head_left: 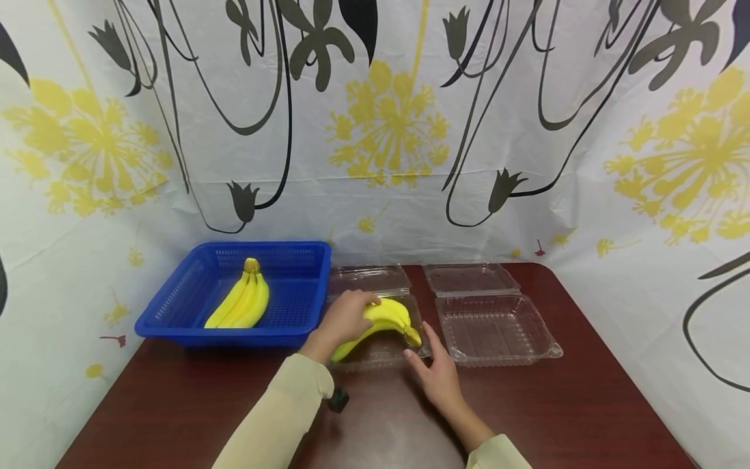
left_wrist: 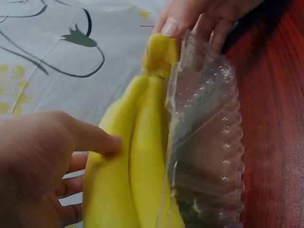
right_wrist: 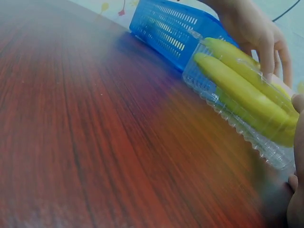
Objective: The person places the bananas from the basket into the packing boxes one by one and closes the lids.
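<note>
A bunch of yellow bananas (head_left: 388, 315) lies in a clear plastic clamshell container (head_left: 383, 360), its stem toward the right and its tips resting near the container's left end. My left hand (head_left: 347, 318) holds the bunch from the left, thumb on one side and fingers on the other, as the left wrist view shows. At the container's right end is my right hand (head_left: 438, 376), thumb and forefinger spread around that corner. Its thumb is close to the banana stem (left_wrist: 160, 54); whether they touch I cannot tell.
A blue plastic basket (head_left: 234, 336) at the left holds another banana bunch (head_left: 246, 301). To the right stands a second clear container (head_left: 498, 329), its lid folded back. Everything rests on a dark red wooden table (head_left: 562, 417) with a patterned cloth (head_left: 387, 221) behind.
</note>
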The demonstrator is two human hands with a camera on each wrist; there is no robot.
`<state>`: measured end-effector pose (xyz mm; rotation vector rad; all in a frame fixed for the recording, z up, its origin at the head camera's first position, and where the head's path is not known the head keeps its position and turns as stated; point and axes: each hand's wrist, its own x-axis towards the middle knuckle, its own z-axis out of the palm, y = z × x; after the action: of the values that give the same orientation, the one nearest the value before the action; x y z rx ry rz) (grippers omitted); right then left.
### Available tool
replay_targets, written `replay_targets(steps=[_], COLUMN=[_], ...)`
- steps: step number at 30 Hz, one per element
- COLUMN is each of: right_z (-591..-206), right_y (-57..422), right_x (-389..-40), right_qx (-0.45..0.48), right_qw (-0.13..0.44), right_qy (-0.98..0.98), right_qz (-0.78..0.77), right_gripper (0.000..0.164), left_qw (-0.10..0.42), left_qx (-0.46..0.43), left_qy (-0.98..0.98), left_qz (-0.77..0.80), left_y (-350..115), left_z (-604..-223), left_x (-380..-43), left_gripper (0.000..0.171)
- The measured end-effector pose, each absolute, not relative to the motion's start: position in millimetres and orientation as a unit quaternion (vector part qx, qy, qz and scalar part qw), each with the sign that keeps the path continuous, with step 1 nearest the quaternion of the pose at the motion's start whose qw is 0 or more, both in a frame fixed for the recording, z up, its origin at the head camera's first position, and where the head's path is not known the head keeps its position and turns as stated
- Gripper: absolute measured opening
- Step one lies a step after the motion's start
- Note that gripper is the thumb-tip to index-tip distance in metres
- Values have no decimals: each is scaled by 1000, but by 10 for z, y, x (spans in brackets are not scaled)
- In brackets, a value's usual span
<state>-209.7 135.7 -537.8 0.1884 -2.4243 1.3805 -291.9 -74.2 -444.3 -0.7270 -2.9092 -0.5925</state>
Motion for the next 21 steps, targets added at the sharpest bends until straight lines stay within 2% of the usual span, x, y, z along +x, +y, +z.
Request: replay_targets(steps=[13, 21], right_z=[-5369, -5363], right_y=[1333, 1344], right_x=[-2090, -2091], right_qx=[57, 55], right_qw=[164, 162], right_qy=[-850, -851], right_qz=[497, 497], right_gripper=[71, 71], left_qw=[79, 92], left_qx=[-251, -244], left_qy=[-947, -939], left_qz=[-184, -224], left_y=[-725, -740], left_z=[-4524, -4629], left_x=[-2881, -2840], left_gripper=[35, 38])
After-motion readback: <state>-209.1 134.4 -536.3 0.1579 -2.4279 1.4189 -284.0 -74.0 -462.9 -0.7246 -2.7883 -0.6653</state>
